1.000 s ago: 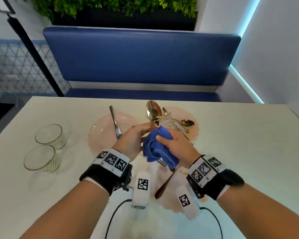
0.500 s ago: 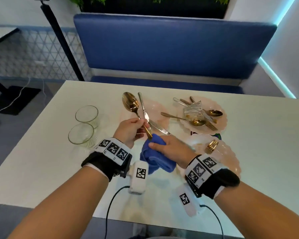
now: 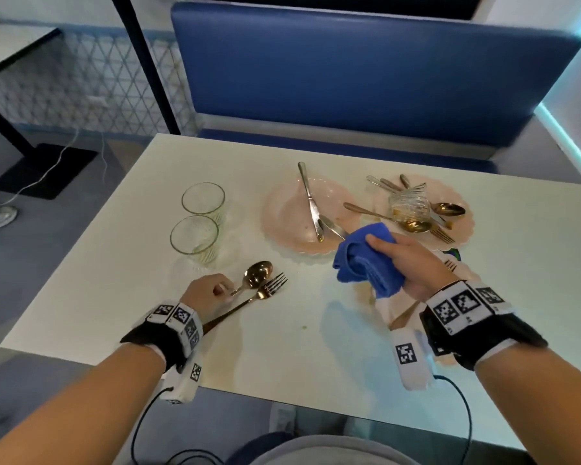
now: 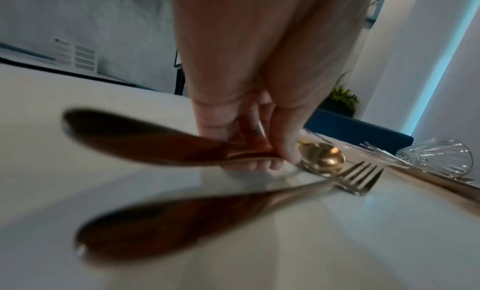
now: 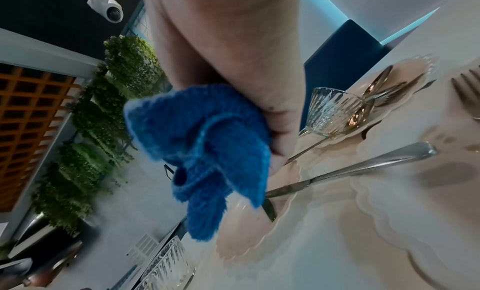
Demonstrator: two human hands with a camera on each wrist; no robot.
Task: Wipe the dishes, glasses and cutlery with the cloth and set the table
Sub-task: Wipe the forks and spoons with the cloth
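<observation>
My left hand (image 3: 212,292) pinches the handle of a gold spoon (image 3: 255,276) (image 4: 320,158) low on the white table (image 3: 114,280), beside a gold fork (image 3: 270,290) (image 4: 358,178) that lies there. My right hand (image 3: 413,260) grips a bunched blue cloth (image 3: 366,260) (image 5: 205,150) above the table's middle. Behind it a pink plate (image 3: 282,213) carries two silver knives (image 3: 311,203). A second pink plate (image 3: 463,226) at the back right holds a tipped glass (image 3: 410,201) (image 5: 330,111) and several spoons and forks. A third plate lies mostly hidden under my right wrist.
Two upright glasses (image 3: 198,219) stand left of the plates. A blue bench (image 3: 349,72) runs along the table's far side. A black post (image 3: 141,62) rises at the back left, and the table's near edge (image 3: 282,401) is close to my body.
My left hand carried the gold spoon down and left from the cloth to the table beside the fork. My right hand lifted the cloth toward the plates. The camera view shifted.
</observation>
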